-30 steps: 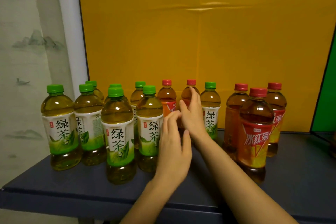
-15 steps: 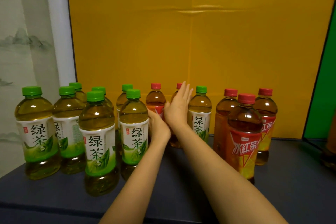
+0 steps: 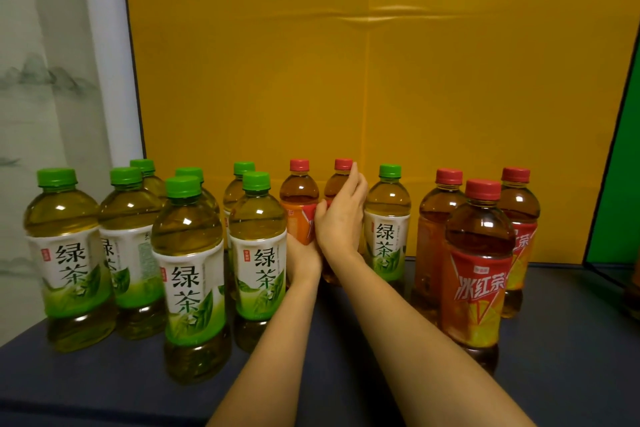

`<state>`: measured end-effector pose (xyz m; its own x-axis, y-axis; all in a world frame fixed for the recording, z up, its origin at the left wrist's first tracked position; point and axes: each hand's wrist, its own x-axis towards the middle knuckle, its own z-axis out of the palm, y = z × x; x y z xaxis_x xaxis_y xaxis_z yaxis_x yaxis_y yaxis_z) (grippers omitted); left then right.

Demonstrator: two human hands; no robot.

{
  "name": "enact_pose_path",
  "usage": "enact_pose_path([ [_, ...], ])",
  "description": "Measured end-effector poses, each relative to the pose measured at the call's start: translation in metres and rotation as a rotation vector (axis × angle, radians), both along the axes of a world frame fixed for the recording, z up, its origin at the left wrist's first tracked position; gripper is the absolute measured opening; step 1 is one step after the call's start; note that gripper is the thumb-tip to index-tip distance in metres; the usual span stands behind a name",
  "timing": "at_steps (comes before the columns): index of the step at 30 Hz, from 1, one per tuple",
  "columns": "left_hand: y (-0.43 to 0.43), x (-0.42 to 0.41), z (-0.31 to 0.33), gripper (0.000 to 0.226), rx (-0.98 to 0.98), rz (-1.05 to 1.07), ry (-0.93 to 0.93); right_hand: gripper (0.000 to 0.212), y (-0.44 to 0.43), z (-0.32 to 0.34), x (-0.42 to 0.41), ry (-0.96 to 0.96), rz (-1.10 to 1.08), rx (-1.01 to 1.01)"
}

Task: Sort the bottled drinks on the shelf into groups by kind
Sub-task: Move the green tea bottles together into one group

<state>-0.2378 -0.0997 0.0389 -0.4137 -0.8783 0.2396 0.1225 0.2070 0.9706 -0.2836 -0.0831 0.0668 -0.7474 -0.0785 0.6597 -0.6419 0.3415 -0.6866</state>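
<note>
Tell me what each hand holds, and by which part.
The right hand wraps a red-capped tea bottle round its shoulder and label. The left hand grips the neighbouring red-capped bottle low on its label, fingers mostly hidden.

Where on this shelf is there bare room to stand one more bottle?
Bare: the right end of the dark blue shelf, between the three red-capped brown-tea plastic bottles and the green panel; also the front strip before the green-capped green-tea plastic bottles. Crowded: that left cluster, and the middle back, where the left hand and right hand each reach a red-capped bottle.
</note>
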Motion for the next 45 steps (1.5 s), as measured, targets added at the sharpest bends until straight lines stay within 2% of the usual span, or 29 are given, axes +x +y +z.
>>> enact_pose_path([
  [8, 0.006, 0.006, 0.000, 0.055, -0.029, 0.024, 0.021, 0.079, 0.001, -0.001, 0.005, -0.203, 0.070, -0.088],
  [14, 0.006, 0.007, 0.002, 0.056, -0.029, 0.030, 0.145, 0.074, 0.006, 0.002, 0.009, -0.221, 0.144, -0.145],
  [18, -0.018, -0.027, -0.032, 0.068, 0.005, 0.024, 0.194, 0.073, 0.010, 0.005, 0.012, -0.224, 0.180, -0.174],
  [19, -0.009, -0.014, -0.022, 0.069, -0.012, 0.018, 0.171, 0.072, 0.011, 0.007, 0.013, -0.219, 0.187, -0.168],
  [22, -0.002, 0.006, -0.006, 0.051, -0.035, -0.102, 0.115, 0.071, 0.015, 0.013, 0.018, -0.190, 0.206, -0.165],
  [23, -0.005, 0.004, -0.008, 0.057, -0.038, -0.090, 0.140, 0.071, 0.016, 0.015, 0.019, -0.180, 0.208, -0.173],
  [25, -0.008, -0.001, -0.011, 0.086, -0.071, -0.025, 0.187, 0.071, 0.018, 0.020, 0.021, -0.167, 0.212, -0.186],
  [26, -0.013, -0.007, -0.014, 0.088, -0.072, -0.011, 0.201, 0.071, 0.019, 0.023, 0.023, -0.160, 0.217, -0.191],
  [29, 0.005, 0.016, 0.009, 0.072, -0.086, -0.013, 0.181, 0.070, 0.025, 0.031, 0.027, -0.126, 0.230, -0.208],
  [32, 0.013, 0.025, 0.023, 0.064, -0.110, -0.047, 0.248, 0.070, 0.032, 0.040, 0.032, -0.089, 0.242, -0.222],
  [37, 0.014, 0.022, 0.033, 0.073, -0.086, -0.102, 0.254, 0.070, 0.044, 0.050, 0.039, -0.041, 0.250, -0.258],
  [41, 0.019, 0.021, 0.041, 0.059, -0.097, -0.102, 0.213, 0.070, 0.050, 0.058, 0.043, -0.016, 0.230, -0.300],
  [45, 0.021, 0.022, 0.052, 0.059, -0.166, -0.031, 0.165, 0.071, 0.055, 0.065, 0.045, -0.005, 0.216, -0.334],
])
